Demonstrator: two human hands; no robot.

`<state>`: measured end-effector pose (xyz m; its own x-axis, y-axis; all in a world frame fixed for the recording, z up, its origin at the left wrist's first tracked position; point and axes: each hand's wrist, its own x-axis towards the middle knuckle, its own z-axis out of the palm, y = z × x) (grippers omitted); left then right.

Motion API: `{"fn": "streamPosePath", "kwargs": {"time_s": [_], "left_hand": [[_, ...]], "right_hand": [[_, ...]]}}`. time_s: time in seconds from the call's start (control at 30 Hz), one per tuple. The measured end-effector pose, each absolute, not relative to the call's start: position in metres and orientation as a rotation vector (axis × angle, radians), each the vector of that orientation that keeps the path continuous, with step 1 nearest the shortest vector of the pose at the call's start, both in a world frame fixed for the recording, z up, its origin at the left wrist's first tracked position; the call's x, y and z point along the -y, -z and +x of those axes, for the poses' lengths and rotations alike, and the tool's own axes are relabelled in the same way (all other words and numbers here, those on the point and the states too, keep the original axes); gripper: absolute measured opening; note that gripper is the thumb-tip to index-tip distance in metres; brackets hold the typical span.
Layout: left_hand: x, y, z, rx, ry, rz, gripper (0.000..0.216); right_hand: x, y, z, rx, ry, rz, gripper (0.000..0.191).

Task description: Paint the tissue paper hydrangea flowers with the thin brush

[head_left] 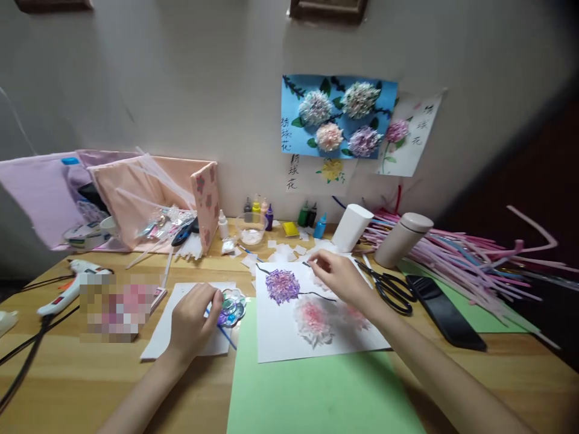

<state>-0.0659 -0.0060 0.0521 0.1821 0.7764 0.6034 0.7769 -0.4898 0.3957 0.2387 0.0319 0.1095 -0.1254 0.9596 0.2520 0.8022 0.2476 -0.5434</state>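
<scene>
My right hand (341, 276) is over the upper part of a white sheet (275, 343), fingertips pinched together beside a short dark stem. What they hold, if anything, is too small to make out. The sheet carries a purple petal flower (283, 286), a pale pink flower (314, 320) and dark branch lines; another pink flower (355, 317) is partly under my right forearm. My left hand (194, 318) is closed over a white pad (160, 337), beside a flower-shaped paint palette (235, 308). A blue stick, maybe a brush (227, 338), runs out by its thumb; the grip is hidden.
Black scissors (393, 292), a dark phone-like object (446, 313) and a tumbler (402, 241) stand or lie right, before pink pipe cleaners (461, 259). Behind are paint bottles (269, 218) and a clear bowl (251, 229). A glue gun (75, 286) with cables lies left.
</scene>
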Motion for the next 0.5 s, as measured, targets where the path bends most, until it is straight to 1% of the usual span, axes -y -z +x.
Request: {"fn": "streamPosePath", "kwargs": {"time_s": [0.17,0.3,0.4,0.5], "left_hand": [[0.006,-0.046,-0.062,1.423,1.292,-2.489,0.014],[0.009,-0.042,-0.062,1.359,1.316,-2.482,0.018],[0.011,-0.038,-0.062,1.387,1.363,-2.430,0.020],[0.011,-0.037,-0.062,1.364,1.332,-2.438,0.022]], "right_hand": [[-0.116,-0.113,0.235,1.840,-0.359,-1.591,0.018],[-0.171,-0.115,0.202,1.808,-0.348,-1.590,0.017],[-0.194,-0.117,0.164,1.882,-0.353,-1.478,0.016],[-0.212,-0.117,0.116,2.011,-0.375,-1.339,0.011]]}}
